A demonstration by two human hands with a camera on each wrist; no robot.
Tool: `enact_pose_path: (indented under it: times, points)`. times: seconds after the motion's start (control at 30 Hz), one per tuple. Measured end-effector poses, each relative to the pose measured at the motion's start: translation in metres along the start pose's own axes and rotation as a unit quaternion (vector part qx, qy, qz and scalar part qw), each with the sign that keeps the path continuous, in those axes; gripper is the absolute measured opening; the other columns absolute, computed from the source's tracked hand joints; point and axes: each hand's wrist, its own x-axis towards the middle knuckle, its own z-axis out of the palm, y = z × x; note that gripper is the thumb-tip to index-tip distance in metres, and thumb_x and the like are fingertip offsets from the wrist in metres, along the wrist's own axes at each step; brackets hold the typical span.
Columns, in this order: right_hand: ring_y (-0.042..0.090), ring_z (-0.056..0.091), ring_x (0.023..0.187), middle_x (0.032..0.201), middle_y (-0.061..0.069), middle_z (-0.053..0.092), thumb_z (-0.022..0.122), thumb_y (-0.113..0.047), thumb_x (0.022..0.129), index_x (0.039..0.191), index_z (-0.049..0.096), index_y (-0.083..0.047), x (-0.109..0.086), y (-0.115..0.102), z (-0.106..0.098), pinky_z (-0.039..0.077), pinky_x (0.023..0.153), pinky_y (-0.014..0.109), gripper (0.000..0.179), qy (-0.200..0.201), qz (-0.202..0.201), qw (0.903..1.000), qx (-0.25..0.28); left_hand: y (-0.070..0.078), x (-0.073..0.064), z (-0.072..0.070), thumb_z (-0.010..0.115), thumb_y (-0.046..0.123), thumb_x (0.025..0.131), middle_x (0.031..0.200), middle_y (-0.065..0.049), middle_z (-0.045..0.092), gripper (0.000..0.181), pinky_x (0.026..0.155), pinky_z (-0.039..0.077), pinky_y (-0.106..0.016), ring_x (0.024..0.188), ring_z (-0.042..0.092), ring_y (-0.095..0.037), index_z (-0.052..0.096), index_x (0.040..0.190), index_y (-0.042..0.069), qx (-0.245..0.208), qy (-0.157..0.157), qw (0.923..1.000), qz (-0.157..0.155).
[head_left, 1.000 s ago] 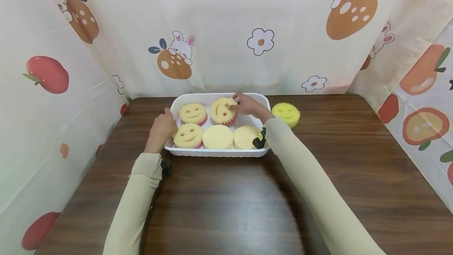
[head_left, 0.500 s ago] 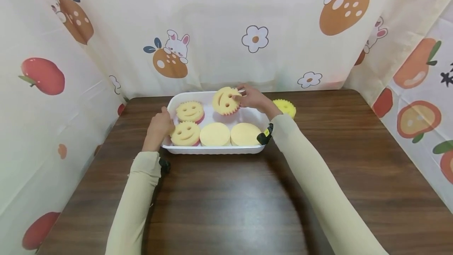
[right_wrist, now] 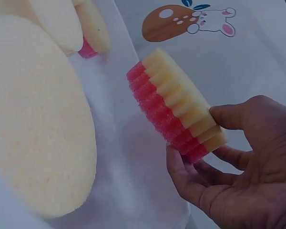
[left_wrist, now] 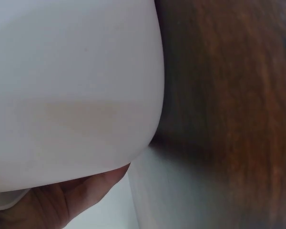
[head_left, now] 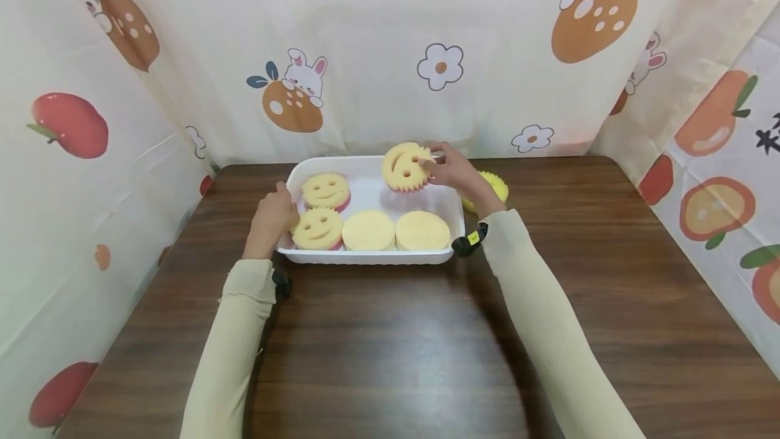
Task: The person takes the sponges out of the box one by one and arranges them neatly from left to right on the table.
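Observation:
My right hand [head_left: 453, 171] pinches a smiley-face sponge [head_left: 403, 166] between thumb and fingers, raised above the back of the white tray [head_left: 365, 258]. In the right wrist view this sponge [right_wrist: 174, 107] shows a yellow layer, a pink layer and a scalloped edge. At the tray's left side, my left hand [head_left: 272, 219] grips the rim; the left wrist view shows its fingers [left_wrist: 93, 193] against the outer wall. Inside the tray lie a back-left smiley sponge [head_left: 326, 191], a front-left smiley sponge [head_left: 317, 228] and two plain round yellow sponges, one in the middle [head_left: 368, 230], one at right [head_left: 423, 230].
A brighter yellow smiley sponge [head_left: 495, 188] lies on the brown wooden table [head_left: 390, 344] just right of the tray, partly hidden by my right hand and wrist. A printed curtain [head_left: 378, 87] stands close behind the tray and along both sides.
My right hand has lifted the smiley sponge from the tray's back middle and carried it up and to the right. My left hand stays at the tray's left rim.

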Motion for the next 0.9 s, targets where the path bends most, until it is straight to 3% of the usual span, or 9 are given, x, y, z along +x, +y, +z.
enact_pose_path:
  times: [0.2,0.43,0.9]
  points:
    - [0.029,0.057,0.121,0.146,0.017,0.045,0.058,-0.037,0.099,0.151,0.034,-0.015,-0.012,0.01,-0.009,0.049,0.106,0.045,0.061,0.038,-0.002,0.9988,0.031,0.003,0.0,0.0,0.04,0.018,0.1,0.124,-0.04,0.054,0.063,0.095,0.05,-0.059,0.114,0.057,-0.051,0.016,0.149,-0.012,-0.002,-0.004,1.0,-0.005]
    - [0.028,0.054,0.127,0.152,0.015,0.041,0.058,-0.043,0.098,0.153,0.032,-0.019,-0.025,0.018,-0.015,0.049,0.107,0.043,0.065,0.067,-0.004,0.9974,0.024,0.003,0.0,0.0,0.04,0.018,0.101,0.123,-0.039,0.054,0.063,0.094,0.05,-0.058,0.113,0.057,-0.049,0.015,0.15,-0.012,-0.003,-0.007,0.9999,-0.011]
    - [0.026,0.056,0.119,0.149,0.018,0.041,0.057,-0.04,0.099,0.151,0.033,-0.015,-0.03,0.032,-0.026,0.05,0.105,0.041,0.062,0.115,-0.002,0.9902,0.079,0.001,0.001,0.002,0.041,0.018,0.1,0.123,-0.039,0.054,0.063,0.091,0.051,-0.058,0.11,0.058,-0.048,0.016,0.149,-0.012,-0.007,-0.009,0.9999,-0.005]
